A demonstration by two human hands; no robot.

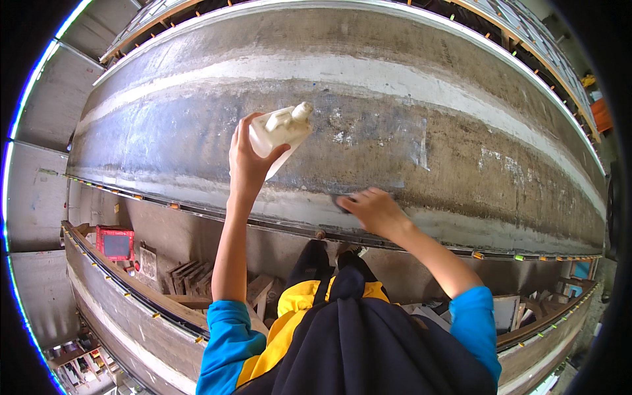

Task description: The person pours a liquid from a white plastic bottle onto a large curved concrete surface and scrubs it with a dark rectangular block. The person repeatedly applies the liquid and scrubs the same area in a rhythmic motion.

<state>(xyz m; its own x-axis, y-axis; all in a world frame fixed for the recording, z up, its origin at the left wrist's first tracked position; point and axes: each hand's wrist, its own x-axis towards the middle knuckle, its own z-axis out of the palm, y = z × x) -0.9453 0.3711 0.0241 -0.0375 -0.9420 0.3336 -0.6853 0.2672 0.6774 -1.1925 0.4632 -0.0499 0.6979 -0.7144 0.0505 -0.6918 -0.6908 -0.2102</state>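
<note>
My left hand is wrapped round a cream-white plastic jug, which tilts over the long worn table. The jug's capped or narrow neck points up and to the right. Lower and to the right, my right hand is closed on a small dark object near the table's front edge. Motion blurs this hand, so the object's kind is unclear; it looks pressed to the surface or just above it. Pale streaks and white specks mark the brown-grey tabletop around both hands.
A rail with small coloured clips runs along the table's near edge. Behind me stands a second long bench. Wood pieces and a red-framed panel lie low at the left. Another framed rack borders the far side.
</note>
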